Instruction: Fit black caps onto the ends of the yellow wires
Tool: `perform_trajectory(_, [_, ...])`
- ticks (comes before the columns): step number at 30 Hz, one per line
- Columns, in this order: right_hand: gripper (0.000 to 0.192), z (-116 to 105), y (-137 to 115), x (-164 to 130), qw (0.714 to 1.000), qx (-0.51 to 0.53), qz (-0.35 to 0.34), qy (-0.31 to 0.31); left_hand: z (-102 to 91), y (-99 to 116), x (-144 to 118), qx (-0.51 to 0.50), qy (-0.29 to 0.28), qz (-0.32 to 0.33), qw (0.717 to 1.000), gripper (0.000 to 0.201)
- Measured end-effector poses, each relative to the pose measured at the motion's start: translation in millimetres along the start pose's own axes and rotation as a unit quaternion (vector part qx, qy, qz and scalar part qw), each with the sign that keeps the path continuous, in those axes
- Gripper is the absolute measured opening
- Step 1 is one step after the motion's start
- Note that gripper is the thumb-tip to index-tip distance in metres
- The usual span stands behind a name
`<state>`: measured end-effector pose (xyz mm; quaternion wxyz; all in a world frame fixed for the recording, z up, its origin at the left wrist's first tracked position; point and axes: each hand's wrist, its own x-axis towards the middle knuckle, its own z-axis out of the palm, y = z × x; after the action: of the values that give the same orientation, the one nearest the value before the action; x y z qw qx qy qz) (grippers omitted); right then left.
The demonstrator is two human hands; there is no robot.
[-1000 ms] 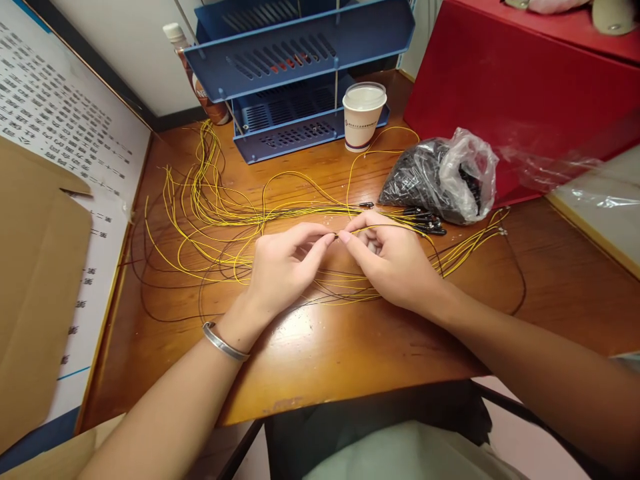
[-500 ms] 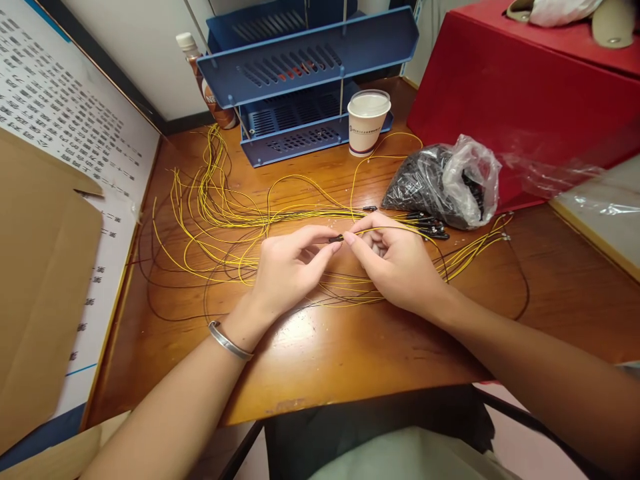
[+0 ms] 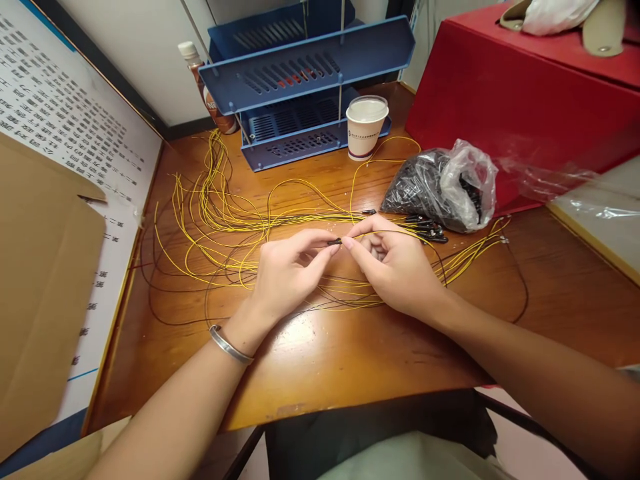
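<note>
At the centre of the frame the left hand (image 3: 287,270) and the right hand (image 3: 395,263) meet fingertip to fingertip. The left hand pinches a small black tube-like sleeve (image 3: 335,242) between thumb and forefinger, while the right hand pinches the end of a thin yellow wire (image 3: 385,233) right against it, so the two pieces line up end to end. The sleeve is short, dark and slim; the wire is fine and glossy, curving off toward the right. Under both hands a loose tangle of yellow and dark wires (image 3: 220,220) spreads across the glossy wooden table (image 3: 350,353). A clear plastic bag of small black parts (image 3: 440,187) lies within reach at centre right, below a red box (image 3: 520,100).
</note>
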<state>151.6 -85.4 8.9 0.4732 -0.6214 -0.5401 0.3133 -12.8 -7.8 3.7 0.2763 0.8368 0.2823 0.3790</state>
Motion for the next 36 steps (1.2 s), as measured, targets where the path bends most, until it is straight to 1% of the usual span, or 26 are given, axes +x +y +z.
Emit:
perform_trajectory(5, [0.013, -1.3, -0.4, 0.5, 1.0, 0.001, -0.005, 0.0, -0.3, 0.6, 0.9, 0.004, -0.002, -0.004, 1.0, 0.014])
perform_trajectory(11, [0.011, -3.4, 1.5, 2.4, 0.997, -0.066, -0.044, 0.022, -1.1, -0.6, 0.1, 0.014, -0.005, 0.017, 1.0, 0.012])
perform_trajectory(18, [0.014, -1.4, 3.3, 1.8, 0.999, -0.043, -0.012, 0.006, -0.2, -1.9, 0.1, 0.016, -0.002, 0.026, 1.0, 0.014])
perform_trajectory(24, [0.011, -1.6, 5.0, 2.4, 0.999, -0.04, -0.021, 0.027, -0.1, -1.3, 1.1, 0.026, 0.005, 0.03, 0.999, 0.013])
perform_trajectory(29, [0.011, -1.3, 5.1, 1.5, 0.998, -0.048, -0.027, 0.019, -0.1, -1.4, 0.5, 0.02, 0.001, 0.029, 0.999, 0.013])
perform_trajectory(36, [0.012, -0.2, 4.1, 0.4, 0.999, -0.029, -0.036, 0.023, -0.4, -0.1, 0.5, -0.025, -0.003, -0.007, 1.0, 0.014])
